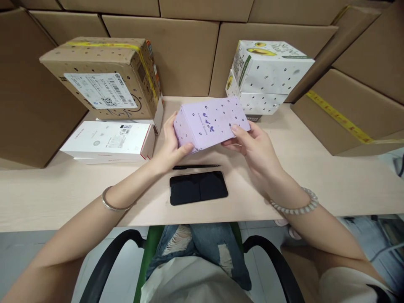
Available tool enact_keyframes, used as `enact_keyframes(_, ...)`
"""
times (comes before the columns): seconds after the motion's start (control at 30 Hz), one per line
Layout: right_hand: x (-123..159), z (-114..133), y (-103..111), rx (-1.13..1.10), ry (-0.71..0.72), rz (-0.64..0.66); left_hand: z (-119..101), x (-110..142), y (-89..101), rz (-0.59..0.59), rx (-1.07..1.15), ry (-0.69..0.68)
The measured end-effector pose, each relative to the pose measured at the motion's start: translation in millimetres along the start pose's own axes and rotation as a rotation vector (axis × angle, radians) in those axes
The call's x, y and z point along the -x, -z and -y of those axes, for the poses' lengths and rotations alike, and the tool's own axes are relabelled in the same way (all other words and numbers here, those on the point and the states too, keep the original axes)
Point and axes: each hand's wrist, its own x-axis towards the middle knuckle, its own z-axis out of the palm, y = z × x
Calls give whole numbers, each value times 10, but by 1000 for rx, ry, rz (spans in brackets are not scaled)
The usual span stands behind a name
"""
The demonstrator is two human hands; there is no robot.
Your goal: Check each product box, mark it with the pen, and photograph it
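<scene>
Both hands hold a lilac cardboard box (217,120) with small dark dots and printed lettering, tilted above the table. My left hand (173,145) grips its left end, the thumb pressed on the lower front corner. On the right end, my right hand (251,141) has its thumb on top and its fingers underneath. Below the box, a black pen (195,166) lies on the table, just beyond a black smartphone (198,187) with a dark screen.
Left stand flat white boxes (107,136) and a taped brown carton (94,84). Dotted white boxes with avocado pictures (268,75) are stacked at the back right. Large cartons (164,50) wall the back and sides of the pale wooden table (315,181).
</scene>
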Motion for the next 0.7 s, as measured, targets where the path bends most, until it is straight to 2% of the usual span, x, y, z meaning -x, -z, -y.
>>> enact_keyframes(0.07,-17,6,14,-34,-29,11,16,-7,-5,46,-26,-50)
enact_keyframes(0.17,-21,3,10,-43,-40,24,-20,-12,-3,-19,-113,-52)
enact_keyframes(0.27,-8,-6,-2,-26,-18,36,-70,-25,34,-62,-163,-73)
enact_keyframes(0.43,-28,-59,22,61,76,135,-145,-52,111,-18,-132,-185)
enact_keyframes(0.5,-41,-85,41,147,176,166,-158,-54,115,-21,-117,-188)
enact_keyframes(0.57,-33,-95,56,303,348,96,-159,-51,105,-36,-106,-147)
enact_keyframes(0.63,-1,-87,64,592,575,-25,-153,-47,88,-60,-89,-85)
enact_keyframes(0.67,18,-81,66,778,691,-23,-151,-46,80,-74,-71,-56)
enact_keyframes(0.7,37,-78,65,968,790,48,-149,-45,74,-83,-37,-28)
